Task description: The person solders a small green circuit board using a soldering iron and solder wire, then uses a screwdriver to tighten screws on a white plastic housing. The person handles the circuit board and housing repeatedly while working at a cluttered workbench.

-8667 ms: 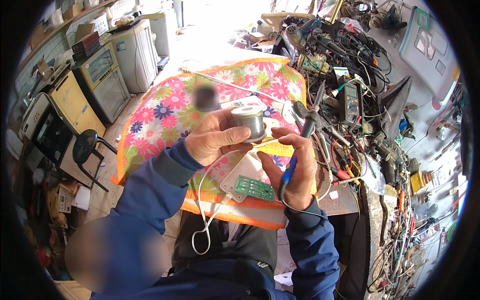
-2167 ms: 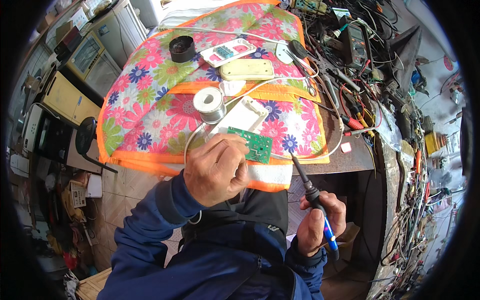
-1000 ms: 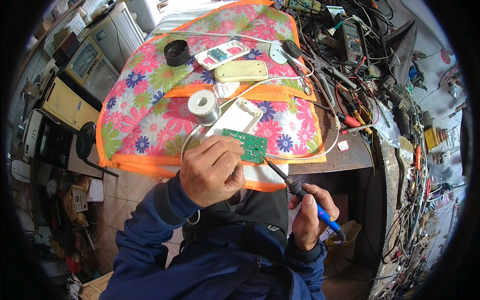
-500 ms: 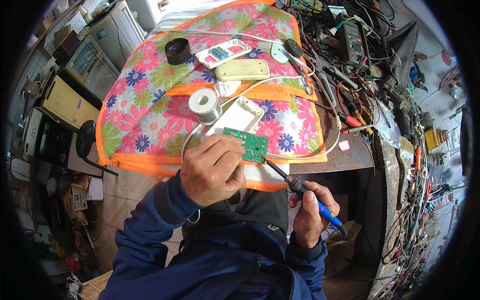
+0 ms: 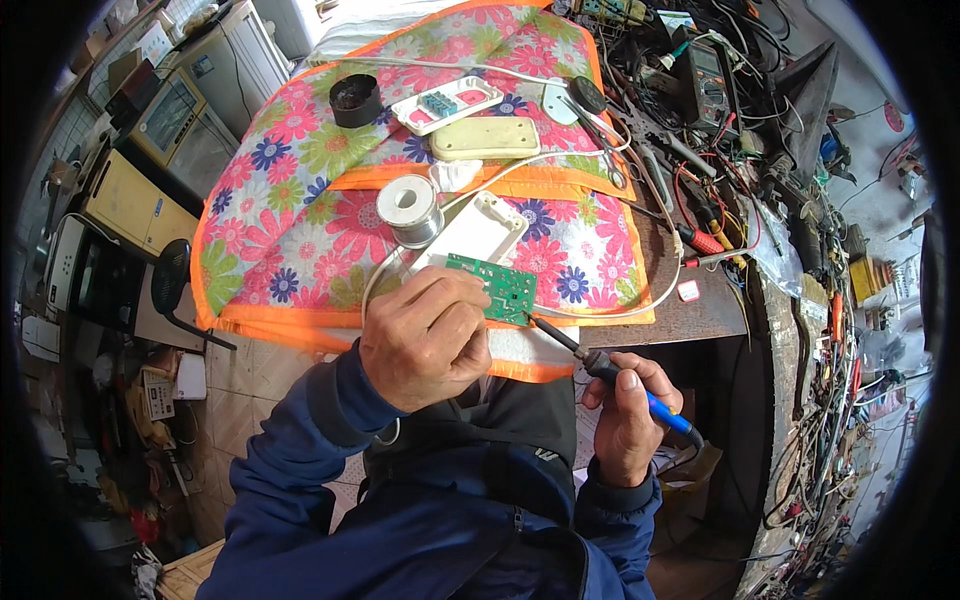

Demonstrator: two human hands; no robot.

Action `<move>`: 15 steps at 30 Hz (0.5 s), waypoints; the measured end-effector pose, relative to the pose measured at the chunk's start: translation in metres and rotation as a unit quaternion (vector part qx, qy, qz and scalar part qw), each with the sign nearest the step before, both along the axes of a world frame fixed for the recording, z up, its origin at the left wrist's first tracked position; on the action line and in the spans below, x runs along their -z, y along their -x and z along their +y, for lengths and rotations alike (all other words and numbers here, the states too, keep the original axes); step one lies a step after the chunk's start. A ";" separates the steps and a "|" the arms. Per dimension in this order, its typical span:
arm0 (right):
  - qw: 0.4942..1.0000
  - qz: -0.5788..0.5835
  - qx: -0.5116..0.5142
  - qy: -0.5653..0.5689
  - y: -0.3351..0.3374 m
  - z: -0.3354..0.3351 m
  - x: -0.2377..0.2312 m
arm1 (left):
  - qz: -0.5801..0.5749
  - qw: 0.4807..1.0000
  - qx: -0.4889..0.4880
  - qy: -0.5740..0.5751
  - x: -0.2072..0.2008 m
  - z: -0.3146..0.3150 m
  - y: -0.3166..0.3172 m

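My left hand (image 5: 428, 335) is closed on the left end of a green circuit board (image 5: 508, 286), fingers pinched over its edge. A blue-handled soldering iron (image 5: 664, 412) lies in my right hand (image 5: 632, 408), its tip at the lower right corner of the board. Whether the tip touches a joint is too small to tell. A spool of solder wire (image 5: 412, 212) stands just beyond my left hand. Behind the board lies an open white plastic housing (image 5: 474, 238), partly hidden by it. A white cable (image 5: 375, 285) curves past my left hand.
A flowered cloth with an orange border (image 5: 300, 215) covers the table. Farther back are a cream cover (image 5: 485, 139), a white frame (image 5: 447, 104), a round black container (image 5: 355, 101) and scissors (image 5: 612, 165). A multimeter (image 5: 705, 82) and tangled leads crowd the right side.
My right hand has shifted slightly right and up with the soldering iron, whose handle now sits at a flatter angle. The left hand and the circuit board stay in place.
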State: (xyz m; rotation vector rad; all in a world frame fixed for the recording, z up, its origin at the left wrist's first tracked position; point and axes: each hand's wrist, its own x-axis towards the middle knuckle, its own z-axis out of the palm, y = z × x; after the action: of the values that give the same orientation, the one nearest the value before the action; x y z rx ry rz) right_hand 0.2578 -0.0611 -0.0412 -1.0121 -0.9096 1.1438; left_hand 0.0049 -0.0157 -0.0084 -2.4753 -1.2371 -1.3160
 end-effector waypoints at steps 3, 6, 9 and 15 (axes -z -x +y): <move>1.000 -0.001 -0.003 -0.002 0.000 0.000 -0.001 | -0.002 1.000 0.001 0.001 0.002 0.000 0.001; 1.000 0.004 -0.009 -0.001 -0.002 0.000 0.002 | -0.002 1.000 0.001 0.001 0.002 0.000 0.000; 1.000 0.004 -0.006 -0.003 -0.001 0.000 0.001 | -0.003 1.000 0.000 -0.002 0.001 0.000 0.000; 0.999 0.040 -0.025 -0.008 -0.005 -0.001 0.000 | 0.000 1.000 -0.002 0.002 0.000 -0.001 -0.001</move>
State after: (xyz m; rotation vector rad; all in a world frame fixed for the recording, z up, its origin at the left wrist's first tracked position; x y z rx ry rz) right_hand 0.2626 -0.0618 -0.0416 -0.9284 -0.8835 1.2076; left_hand 0.0056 -0.0164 -0.0082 -2.4740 -1.2466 -1.3141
